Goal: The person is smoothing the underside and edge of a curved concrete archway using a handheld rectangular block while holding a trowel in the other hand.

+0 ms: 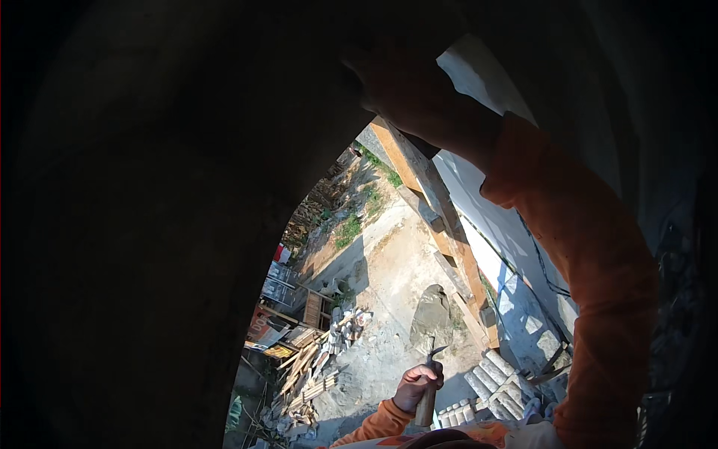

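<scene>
While the right hand (396, 90) lies well apart in shadow, its fingers unreadable, the left hand (413, 387) has its fingers clamped around a wooden-handled tool (425, 408), metal end pointing away from the body.

Pale ground (385, 273) bears a grey mound (431, 314), jumbled timber (301, 361) and pale rounded blocks (495, 379).

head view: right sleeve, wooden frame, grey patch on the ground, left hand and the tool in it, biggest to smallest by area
1. Right sleeve
2. Wooden frame
3. Grey patch
Left hand and tool: too alike to rank.
</scene>
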`<state>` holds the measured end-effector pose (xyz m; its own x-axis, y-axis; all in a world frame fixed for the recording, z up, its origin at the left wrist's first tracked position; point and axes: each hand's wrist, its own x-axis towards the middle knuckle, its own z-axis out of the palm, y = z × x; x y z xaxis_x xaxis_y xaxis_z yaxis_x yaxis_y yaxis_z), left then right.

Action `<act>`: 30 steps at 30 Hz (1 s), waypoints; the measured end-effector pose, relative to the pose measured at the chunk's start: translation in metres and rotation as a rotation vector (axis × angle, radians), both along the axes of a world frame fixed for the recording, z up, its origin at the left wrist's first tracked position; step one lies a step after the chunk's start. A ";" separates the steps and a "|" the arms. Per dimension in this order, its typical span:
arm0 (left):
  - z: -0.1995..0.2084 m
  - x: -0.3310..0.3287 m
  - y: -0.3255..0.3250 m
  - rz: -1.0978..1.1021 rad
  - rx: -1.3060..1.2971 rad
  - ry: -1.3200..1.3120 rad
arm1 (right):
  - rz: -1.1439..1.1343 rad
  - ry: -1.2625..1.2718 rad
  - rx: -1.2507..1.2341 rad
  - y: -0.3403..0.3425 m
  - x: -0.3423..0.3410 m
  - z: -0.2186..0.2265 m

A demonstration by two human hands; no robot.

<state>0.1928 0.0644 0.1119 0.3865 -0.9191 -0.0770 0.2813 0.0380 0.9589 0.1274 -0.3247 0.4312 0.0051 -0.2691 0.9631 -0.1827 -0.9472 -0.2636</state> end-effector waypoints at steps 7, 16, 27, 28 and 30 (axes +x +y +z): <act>0.003 -0.004 0.003 0.008 0.019 -0.034 | 0.052 -0.134 0.092 -0.035 -0.030 0.035; 0.012 -0.007 -0.006 -0.054 -0.035 0.015 | -0.069 -0.341 -0.395 0.064 0.042 0.015; 0.003 -0.001 -0.001 -0.013 -0.011 0.032 | 0.016 -0.226 -0.246 0.081 0.042 0.007; 0.007 -0.004 -0.003 -0.021 -0.024 0.036 | 0.066 -0.273 -0.297 0.086 0.049 0.005; 0.007 -0.006 0.003 0.001 -0.024 0.046 | -0.001 -0.242 -0.219 0.077 0.032 0.022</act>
